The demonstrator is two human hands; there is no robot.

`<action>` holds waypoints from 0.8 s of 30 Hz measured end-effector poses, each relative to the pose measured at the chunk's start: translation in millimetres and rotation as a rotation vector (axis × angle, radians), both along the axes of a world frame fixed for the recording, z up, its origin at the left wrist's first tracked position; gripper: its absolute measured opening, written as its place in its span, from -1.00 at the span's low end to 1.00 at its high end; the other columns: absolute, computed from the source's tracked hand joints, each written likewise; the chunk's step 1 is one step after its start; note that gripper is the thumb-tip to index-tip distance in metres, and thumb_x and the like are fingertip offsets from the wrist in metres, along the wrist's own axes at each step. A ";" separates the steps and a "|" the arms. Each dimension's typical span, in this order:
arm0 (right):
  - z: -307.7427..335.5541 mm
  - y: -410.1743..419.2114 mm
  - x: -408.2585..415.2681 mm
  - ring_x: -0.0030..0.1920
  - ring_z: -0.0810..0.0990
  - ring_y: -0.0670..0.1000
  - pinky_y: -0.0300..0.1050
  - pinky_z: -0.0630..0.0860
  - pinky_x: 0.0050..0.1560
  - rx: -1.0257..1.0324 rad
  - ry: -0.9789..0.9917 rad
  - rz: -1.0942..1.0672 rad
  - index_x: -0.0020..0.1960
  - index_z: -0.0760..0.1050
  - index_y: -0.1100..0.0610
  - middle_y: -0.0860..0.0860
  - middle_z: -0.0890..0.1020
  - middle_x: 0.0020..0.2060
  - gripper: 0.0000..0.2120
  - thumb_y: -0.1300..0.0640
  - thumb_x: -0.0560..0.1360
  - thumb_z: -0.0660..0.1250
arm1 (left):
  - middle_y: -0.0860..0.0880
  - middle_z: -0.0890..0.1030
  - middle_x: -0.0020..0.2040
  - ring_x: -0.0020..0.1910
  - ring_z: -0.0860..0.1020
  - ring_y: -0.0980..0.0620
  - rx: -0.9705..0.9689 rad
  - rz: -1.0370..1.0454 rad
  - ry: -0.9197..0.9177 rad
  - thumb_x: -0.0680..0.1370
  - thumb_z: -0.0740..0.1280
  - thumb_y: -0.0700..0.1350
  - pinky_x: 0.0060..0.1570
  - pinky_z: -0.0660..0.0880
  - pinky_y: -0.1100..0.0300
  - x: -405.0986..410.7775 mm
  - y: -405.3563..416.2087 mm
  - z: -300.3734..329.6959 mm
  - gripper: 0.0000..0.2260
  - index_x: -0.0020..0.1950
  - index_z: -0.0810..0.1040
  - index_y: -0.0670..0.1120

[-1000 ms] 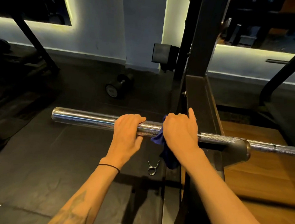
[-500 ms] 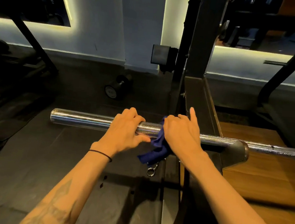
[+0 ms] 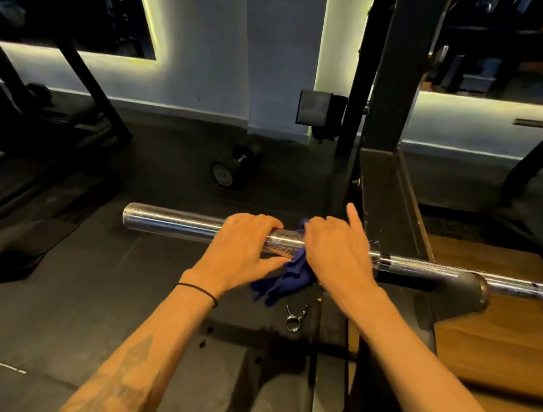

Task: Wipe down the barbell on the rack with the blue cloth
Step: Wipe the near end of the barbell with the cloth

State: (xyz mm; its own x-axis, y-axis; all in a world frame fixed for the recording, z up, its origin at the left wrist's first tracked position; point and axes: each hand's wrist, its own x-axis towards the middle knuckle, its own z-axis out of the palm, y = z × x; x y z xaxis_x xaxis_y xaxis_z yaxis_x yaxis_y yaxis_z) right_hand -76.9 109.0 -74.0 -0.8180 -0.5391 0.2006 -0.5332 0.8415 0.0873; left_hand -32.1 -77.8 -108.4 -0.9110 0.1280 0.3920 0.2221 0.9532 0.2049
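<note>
Over dark gym flooring, barbell (image 3: 178, 223) lies left-right; both hands' grip curls around it.

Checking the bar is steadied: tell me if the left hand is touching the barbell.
Touching. The head view shows the left hand lying over the barbell, fingers curled over its top.

Chrome barbell (image 3: 178, 223) lies level on the black rack (image 3: 391, 195), crumpled blue cloth (image 3: 285, 278) draped over its sleeve

We note dark rubber floor (image 3: 62, 287), dumbbell (image 3: 230, 170) on it toward the far wall, spring collar clip (image 3: 295, 318) beside the wooden platform (image 3: 497, 337) edge
</note>
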 end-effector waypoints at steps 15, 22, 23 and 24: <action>-8.2 -68.3 11.7 0.22 0.47 0.12 0.11 -0.03 0.57 0.009 -0.019 0.026 0.17 0.52 0.12 0.04 0.60 -0.01 -0.76 0.13 0.51 0.34 | 0.03 0.52 0.01 -0.04 0.45 0.02 -0.095 0.187 0.110 0.41 0.21 0.47 0.09 0.30 0.08 24.1 -98.4 -21.0 -0.36 0.22 0.49 -0.02; -8.6 -113.9 20.3 0.00 0.57 0.08 -0.05 0.37 0.00 -0.139 -0.004 0.175 0.13 0.47 0.07 0.02 0.61 -0.02 -0.83 0.04 0.57 0.30 | 0.03 0.55 0.11 0.03 0.52 0.05 -0.107 0.101 -0.067 0.46 0.15 0.48 0.11 0.45 0.07 25.2 -121.8 -4.9 -0.35 0.32 0.48 0.04; -7.7 -99.7 16.5 0.00 0.59 0.10 -0.04 0.37 0.00 -0.134 0.004 0.170 0.10 0.48 0.06 0.02 0.62 -0.03 -0.87 0.06 0.60 0.23 | 0.05 0.55 0.08 0.01 0.52 0.06 -0.107 0.100 -0.088 0.46 0.15 0.49 0.08 0.46 0.08 25.6 -129.8 -1.1 -0.37 0.31 0.49 0.08; -6.8 -82.2 13.3 0.00 0.60 0.11 -0.02 0.38 0.08 -0.107 0.003 0.141 0.06 0.47 0.04 0.02 0.62 -0.05 -0.85 0.09 0.62 0.14 | 0.08 0.56 0.04 -0.02 0.53 0.07 -0.108 0.115 -0.094 0.46 0.13 0.51 0.07 0.46 0.07 26.8 -137.1 0.9 -0.39 0.27 0.51 0.11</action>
State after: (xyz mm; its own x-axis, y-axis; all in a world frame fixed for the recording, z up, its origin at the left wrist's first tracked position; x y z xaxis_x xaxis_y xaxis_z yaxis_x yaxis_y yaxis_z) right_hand -63.7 26.8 -80.9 -0.7352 -0.6236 0.2655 -0.6462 0.7631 0.0030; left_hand -5.4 -214.9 -107.5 -0.9540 0.0579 0.2941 0.0955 0.9887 0.1152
